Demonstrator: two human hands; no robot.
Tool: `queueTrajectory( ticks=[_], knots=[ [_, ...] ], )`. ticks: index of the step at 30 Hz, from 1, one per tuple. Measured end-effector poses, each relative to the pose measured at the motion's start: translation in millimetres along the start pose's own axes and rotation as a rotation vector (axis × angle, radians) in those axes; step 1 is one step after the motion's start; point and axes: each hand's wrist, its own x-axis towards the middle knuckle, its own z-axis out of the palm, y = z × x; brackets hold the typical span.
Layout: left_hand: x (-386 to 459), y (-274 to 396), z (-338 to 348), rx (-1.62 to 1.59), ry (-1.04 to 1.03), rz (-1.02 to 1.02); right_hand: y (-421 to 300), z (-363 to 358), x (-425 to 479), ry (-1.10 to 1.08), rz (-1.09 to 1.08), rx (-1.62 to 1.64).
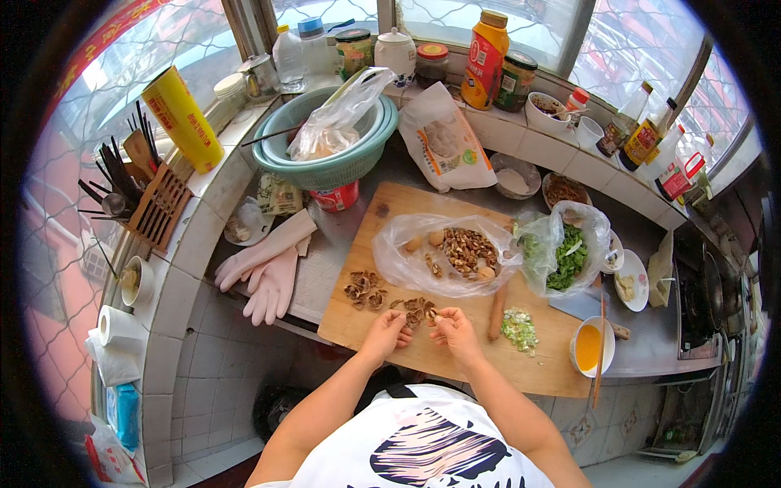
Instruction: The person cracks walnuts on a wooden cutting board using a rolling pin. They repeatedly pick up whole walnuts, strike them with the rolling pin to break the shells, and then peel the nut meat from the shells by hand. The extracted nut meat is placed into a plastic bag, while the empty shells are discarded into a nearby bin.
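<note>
Over the front of the wooden cutting board (pixel 555 372), my right hand (pixel 454 332) pinches a piece of walnut (pixel 432 313) between thumb and fingertips. My left hand (pixel 385 334) is beside it, fingers curled; whether something small sits in its fingertips cannot be made out. Between and just beyond my hands lie broken walnut shells (pixel 416 307), with another heap of shells (pixel 363 287) farther left. Behind them, a clear plastic bag (pixel 396 268) is spread with walnut kernels (pixel 470 250) and a few whole walnuts (pixel 486 273) on it.
Right of my hands are a rolling pin (pixel 498 311), chopped scallion (pixel 519 330), bagged greens (pixel 567 256), a cleaver (pixel 576 305) and a bowl of beaten egg (pixel 588 348) with chopsticks across its rim. Pink rubber gloves (pixel 268 262) lie left; nested colanders (pixel 329 171) stand behind.
</note>
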Motion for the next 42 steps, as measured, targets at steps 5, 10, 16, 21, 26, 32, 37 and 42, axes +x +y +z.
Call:
queueTrajectory(
  ticks=[5,10,16,21,26,32,37,42],
  knots=[
    [-3,1,0,0.018,0.002,0.035,-4,2,-2,-0.012,0.034,0.05],
    [-6,3,0,0.018,0.002,0.062,-3,-2,-2,0.018,0.038,0.083],
    [-2,-2,-2,0.012,-0.004,0.066,-4,-4,-2,0.086,0.047,0.121],
    [-2,-1,-2,0.037,-0.013,0.058,-17,-10,8,0.111,0.023,0.105],
    [-5,6,2,0.067,-0.009,0.059,-45,-15,26,0.159,-0.04,0.051],
    [-1,-3,-2,0.047,0.007,0.083,-66,-6,25,0.262,-0.233,-0.032],
    [-1,-6,1,0.008,0.025,0.139,-20,-21,25,0.024,-0.183,-0.284],
    [-5,-8,2,-0.002,0.071,0.181,-11,-13,19,0.04,-0.348,-1.035]
  ],
)
